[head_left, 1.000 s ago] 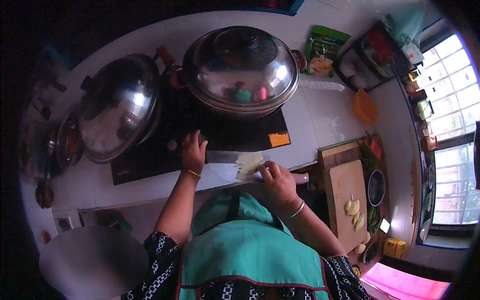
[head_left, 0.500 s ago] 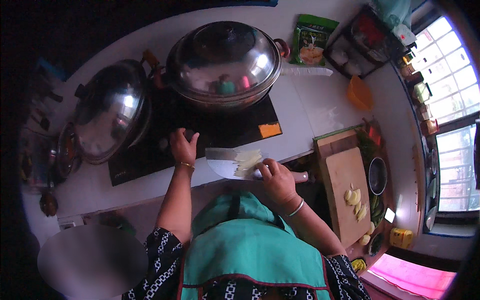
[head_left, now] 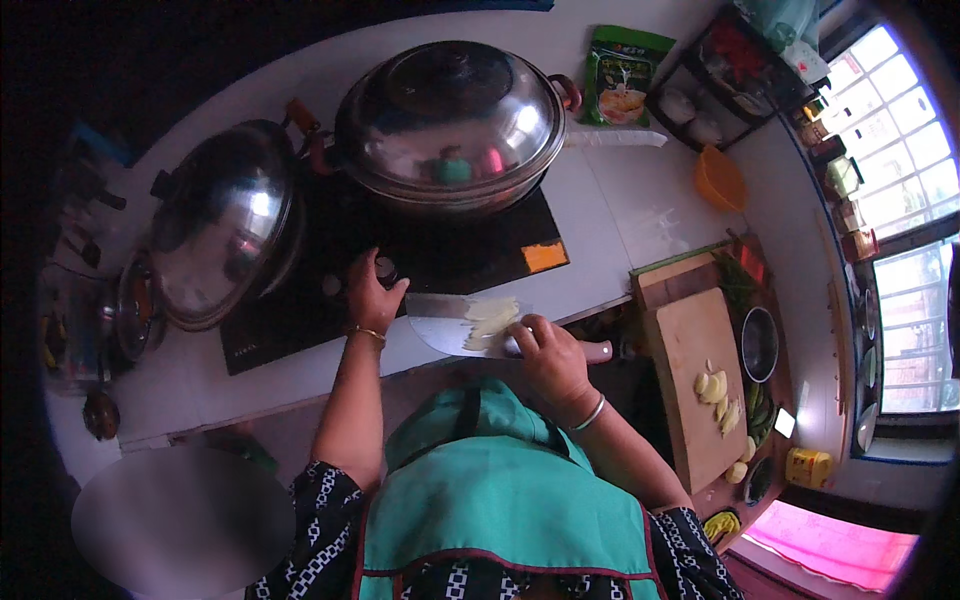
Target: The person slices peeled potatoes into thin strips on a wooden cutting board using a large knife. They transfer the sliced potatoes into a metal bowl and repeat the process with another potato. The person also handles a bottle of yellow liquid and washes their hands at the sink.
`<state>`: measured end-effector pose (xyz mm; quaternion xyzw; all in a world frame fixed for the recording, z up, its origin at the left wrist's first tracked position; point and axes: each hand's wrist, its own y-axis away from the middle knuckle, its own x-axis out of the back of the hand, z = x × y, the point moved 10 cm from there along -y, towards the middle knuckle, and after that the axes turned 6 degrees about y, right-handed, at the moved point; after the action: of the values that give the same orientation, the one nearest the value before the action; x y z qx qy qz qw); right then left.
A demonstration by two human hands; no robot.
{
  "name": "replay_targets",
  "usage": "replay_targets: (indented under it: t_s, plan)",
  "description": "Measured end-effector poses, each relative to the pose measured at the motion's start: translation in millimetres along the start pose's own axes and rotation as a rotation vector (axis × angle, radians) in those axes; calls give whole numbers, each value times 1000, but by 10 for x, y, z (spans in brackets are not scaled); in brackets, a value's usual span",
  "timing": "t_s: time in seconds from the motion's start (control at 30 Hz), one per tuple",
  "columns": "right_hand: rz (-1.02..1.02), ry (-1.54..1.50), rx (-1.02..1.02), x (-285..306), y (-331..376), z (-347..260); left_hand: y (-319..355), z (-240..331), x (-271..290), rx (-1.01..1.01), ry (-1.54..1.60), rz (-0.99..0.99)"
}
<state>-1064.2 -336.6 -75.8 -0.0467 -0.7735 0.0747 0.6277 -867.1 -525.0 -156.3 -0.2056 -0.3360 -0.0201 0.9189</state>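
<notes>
My left hand [head_left: 374, 298] is at the front of the black cooktop [head_left: 440, 250], its thumb and fingers around a dark stove knob [head_left: 386, 268]. A second knob [head_left: 332, 285] sits just left of it. My right hand [head_left: 552, 362] grips a cleaver [head_left: 440, 325] where blade meets handle. The handle end sticks out right of the hand. The blade lies flat, pointing left over the counter's front edge, with pale sliced vegetable [head_left: 490, 322] piled on it. Behind my hands stands a large steel wok [head_left: 450, 205] under a shiny domed lid [head_left: 450, 110].
A second lidded pan [head_left: 215, 225] stands at the left. To the right, a wooden cutting board [head_left: 690, 420] carries more pale slices [head_left: 712, 388]. An orange basket [head_left: 722, 180], a green packet [head_left: 625, 75] and a small dark bowl [head_left: 760, 343] are around the counter and wall.
My left hand has shifted slightly and turned at the knob, its thumb now lower and more of the knob showing. The cleaver with the slices has barely moved.
</notes>
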Motion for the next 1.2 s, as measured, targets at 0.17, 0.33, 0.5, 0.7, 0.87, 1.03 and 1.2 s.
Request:
replay_targets:
  t_s: [0.17, 0.33, 0.5, 0.7, 0.87, 1.03, 1.2]
  plan:
    - [-11, -3, -4, 19, -37, -72, 28, -98, 106, 88, -70, 73]
    - [-26, 4, 11, 23, -95, -147, 15, -30, 100, -61, -127, 42]
    - [-18, -14, -4, -14, -73, -83, 17, 103, 124, 130, 42, 23]
    - [68, 6, -113, 408, 225, 309, 28, 932, -316, -171, 95, -5]
    - [246, 91, -436, 984, 1118, 1209, 564, 2400, -1352, -325, 542, -395]
    - [445, 43, -808, 2369, 2818, 1539, 1837, 4514, -1374, -722, 472, -718]
    - [441, 37, -1069, 2981, 3915, 1939, 2710, 5916, -1333, -939, 528, -1040]
